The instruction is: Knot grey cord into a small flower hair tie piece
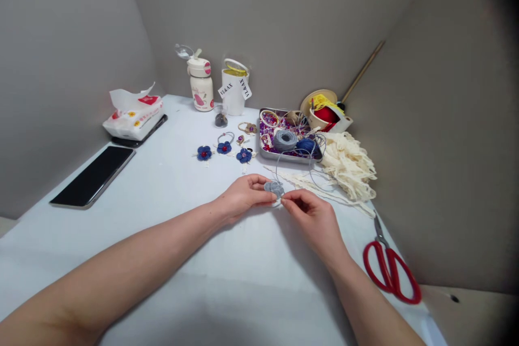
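Between my hands, over the middle of the table, is a small grey-blue flower-like piece (274, 188). My left hand (247, 194) is closed on its left side, thumb in front and fingers behind. At its right edge my right hand (310, 211) pinches with thumb and forefinger; whatever lies between those fingertips is too small to make out. Grey cord (278, 165) runs up from the piece towards a spool of grey cord (284, 140) in a metal tray (292, 159). Several blue fabric flowers with beaded centres, one of them a blue flower (244, 155), lie beyond my left hand.
Red-handled scissors (391, 275) lie at the right edge. Cream lace (348, 165) is heaped beside the tray, near a bowl (320, 119) of yarn. A bottle (201, 86) and white canister (234, 92) stand at the back. A phone (95, 175) and tissue pack (135, 119) sit left.
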Motion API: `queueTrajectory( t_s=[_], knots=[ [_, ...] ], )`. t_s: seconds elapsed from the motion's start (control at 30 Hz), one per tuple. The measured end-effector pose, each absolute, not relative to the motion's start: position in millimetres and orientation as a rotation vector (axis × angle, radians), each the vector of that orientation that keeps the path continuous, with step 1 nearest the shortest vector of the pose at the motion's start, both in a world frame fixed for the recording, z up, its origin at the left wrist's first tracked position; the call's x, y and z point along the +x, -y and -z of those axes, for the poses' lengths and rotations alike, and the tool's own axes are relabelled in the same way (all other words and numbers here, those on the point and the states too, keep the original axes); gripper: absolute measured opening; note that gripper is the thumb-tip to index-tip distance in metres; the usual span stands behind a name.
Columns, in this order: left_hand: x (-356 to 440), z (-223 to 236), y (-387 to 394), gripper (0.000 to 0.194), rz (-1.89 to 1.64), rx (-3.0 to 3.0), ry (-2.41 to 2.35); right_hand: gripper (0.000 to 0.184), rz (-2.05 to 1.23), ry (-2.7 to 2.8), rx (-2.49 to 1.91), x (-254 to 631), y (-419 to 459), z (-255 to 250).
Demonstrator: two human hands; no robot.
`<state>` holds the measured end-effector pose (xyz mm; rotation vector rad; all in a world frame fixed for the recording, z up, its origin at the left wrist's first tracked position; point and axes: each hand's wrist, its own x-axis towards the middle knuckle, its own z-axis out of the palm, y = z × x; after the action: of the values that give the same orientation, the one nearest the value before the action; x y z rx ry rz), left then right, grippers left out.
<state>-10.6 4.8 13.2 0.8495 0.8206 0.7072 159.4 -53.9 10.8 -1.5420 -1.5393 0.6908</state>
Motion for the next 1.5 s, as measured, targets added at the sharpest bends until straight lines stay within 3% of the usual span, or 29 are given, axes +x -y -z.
queueTrajectory(
  t_s=[0.3,0.77,1.17,1.5],
  knots=[
    [-10.5,-12.3,-7.1,0.037,-0.778,0.875,-0.833,0.019,-0.804,1.489,-1.558,163.2,52.6,-10.2],
    [-11.4,-9.5,-8.8,0.034,-0.774,0.928,-0.833,0.011,-0.523,1.723,-1.545,162.7,51.5,-11.6],
    [-11.0,-11.1,-6.1,0.028,-0.707,0.972,-0.83,0.015,-0.703,1.637,-1.58,160.7,52.6,-8.8],
    [-11.0,-8.1,-6.6,0.034,-0.766,0.92,-0.774,0.013,-0.706,1.612,-1.551,160.8,51.3,-10.3]
  ],
)
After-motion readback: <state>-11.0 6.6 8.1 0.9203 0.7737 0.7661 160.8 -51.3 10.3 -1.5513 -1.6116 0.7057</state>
